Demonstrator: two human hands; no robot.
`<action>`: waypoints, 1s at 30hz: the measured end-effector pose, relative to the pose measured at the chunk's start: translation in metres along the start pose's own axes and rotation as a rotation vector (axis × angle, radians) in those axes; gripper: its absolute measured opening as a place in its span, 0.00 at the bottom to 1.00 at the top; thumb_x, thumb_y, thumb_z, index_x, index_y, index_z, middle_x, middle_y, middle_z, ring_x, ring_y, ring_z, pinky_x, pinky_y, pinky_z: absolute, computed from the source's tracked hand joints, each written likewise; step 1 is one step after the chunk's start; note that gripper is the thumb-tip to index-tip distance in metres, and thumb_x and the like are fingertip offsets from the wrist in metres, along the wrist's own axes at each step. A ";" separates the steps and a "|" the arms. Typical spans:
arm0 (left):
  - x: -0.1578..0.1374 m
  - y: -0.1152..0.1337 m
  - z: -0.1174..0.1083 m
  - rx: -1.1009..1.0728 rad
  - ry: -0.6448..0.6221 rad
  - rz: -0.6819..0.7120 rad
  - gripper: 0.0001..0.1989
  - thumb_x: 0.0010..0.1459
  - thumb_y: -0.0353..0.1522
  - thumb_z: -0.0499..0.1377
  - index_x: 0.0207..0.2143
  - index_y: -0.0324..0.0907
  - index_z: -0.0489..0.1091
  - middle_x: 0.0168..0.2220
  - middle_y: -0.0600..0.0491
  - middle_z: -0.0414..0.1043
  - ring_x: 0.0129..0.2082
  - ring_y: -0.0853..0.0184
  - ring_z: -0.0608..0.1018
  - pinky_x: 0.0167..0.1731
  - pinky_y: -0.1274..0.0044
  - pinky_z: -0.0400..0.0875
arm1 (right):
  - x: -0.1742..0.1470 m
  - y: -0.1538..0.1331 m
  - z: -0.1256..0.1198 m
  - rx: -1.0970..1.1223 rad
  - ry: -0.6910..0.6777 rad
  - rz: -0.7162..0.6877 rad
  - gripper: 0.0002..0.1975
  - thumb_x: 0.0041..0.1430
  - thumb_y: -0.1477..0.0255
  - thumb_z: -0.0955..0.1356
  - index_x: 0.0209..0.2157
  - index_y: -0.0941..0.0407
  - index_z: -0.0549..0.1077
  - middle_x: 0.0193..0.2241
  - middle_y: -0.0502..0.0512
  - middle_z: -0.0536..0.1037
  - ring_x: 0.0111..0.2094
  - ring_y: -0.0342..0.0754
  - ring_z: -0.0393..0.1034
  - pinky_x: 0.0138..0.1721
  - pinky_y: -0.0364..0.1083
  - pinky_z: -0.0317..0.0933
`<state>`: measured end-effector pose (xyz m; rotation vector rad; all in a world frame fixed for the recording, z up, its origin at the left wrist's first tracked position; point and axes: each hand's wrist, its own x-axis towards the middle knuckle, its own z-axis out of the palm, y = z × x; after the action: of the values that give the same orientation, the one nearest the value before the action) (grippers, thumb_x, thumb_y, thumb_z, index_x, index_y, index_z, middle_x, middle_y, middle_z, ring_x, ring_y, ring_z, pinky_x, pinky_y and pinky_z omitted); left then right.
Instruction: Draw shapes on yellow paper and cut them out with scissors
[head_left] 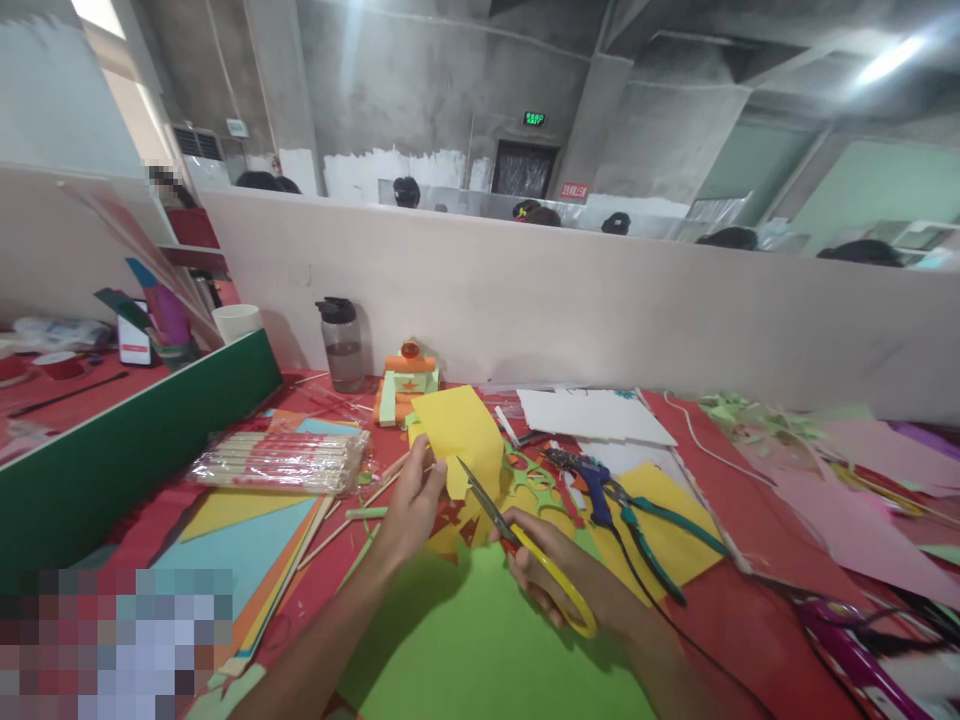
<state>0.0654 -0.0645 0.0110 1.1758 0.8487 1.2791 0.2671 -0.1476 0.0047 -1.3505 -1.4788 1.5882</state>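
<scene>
In my left hand (415, 500) a sheet of yellow paper (466, 430) is pinched at its lower left edge, with a cut-in lower border. My right hand (544, 560) is closed around a pair of scissors (553, 572) with yellow handles. Their blade tips point up and left and reach the lower edge of the yellow paper. Below both hands lies a large green sheet (487, 640). Small yellow and orange scraps (448, 540) rest just under the paper. A green sheet with round holes cut out (534, 482) is to the right.
A blue glue gun (596, 485) and green-handled pliers (651, 560) lie right of the scissors. Left are bagged wooden sticks (277, 460) and a green divider (150, 440). A water bottle (342, 345) and an orange-and-green paper model (407, 383) stand behind, near the white partition (562, 300).
</scene>
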 end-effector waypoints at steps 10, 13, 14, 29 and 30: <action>-0.004 0.014 0.006 -0.012 -0.145 -0.016 0.18 0.58 0.36 0.61 0.50 0.48 0.64 0.52 0.51 0.71 0.41 0.66 0.77 0.39 0.76 0.74 | 0.004 -0.001 0.005 0.021 0.031 -0.063 0.27 0.61 0.46 0.64 0.49 0.53 0.63 0.18 0.39 0.59 0.14 0.36 0.51 0.14 0.34 0.55; -0.005 0.008 0.008 -0.045 -0.175 -0.026 0.21 0.60 0.39 0.61 0.53 0.50 0.61 0.53 0.49 0.70 0.44 0.64 0.77 0.42 0.73 0.75 | 0.004 -0.003 0.009 0.011 0.046 -0.052 0.27 0.62 0.46 0.65 0.49 0.53 0.63 0.18 0.39 0.59 0.15 0.37 0.52 0.15 0.34 0.56; -0.005 0.006 0.008 -0.048 -0.182 -0.024 0.21 0.60 0.40 0.61 0.54 0.50 0.61 0.52 0.49 0.70 0.45 0.64 0.77 0.42 0.72 0.75 | 0.004 -0.003 0.009 0.001 0.053 -0.052 0.27 0.62 0.46 0.64 0.49 0.53 0.64 0.18 0.39 0.59 0.15 0.37 0.52 0.15 0.35 0.56; -0.003 -0.001 0.005 -0.018 -0.150 -0.059 0.32 0.57 0.42 0.64 0.61 0.46 0.56 0.31 0.57 0.68 0.30 0.69 0.72 0.36 0.74 0.69 | 0.011 0.005 0.010 -0.023 0.065 -0.123 0.38 0.49 0.35 0.64 0.46 0.54 0.66 0.20 0.40 0.61 0.13 0.34 0.51 0.13 0.36 0.53; -0.003 0.000 0.005 -0.016 -0.161 -0.055 0.33 0.57 0.42 0.64 0.61 0.46 0.56 0.31 0.57 0.68 0.30 0.69 0.72 0.36 0.75 0.69 | 0.011 0.005 0.011 -0.021 0.070 -0.120 0.39 0.49 0.34 0.64 0.46 0.54 0.66 0.20 0.39 0.61 0.12 0.34 0.50 0.12 0.36 0.52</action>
<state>0.0697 -0.0684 0.0122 1.2168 0.7468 1.1284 0.2547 -0.1424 -0.0050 -1.2903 -1.5093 1.4401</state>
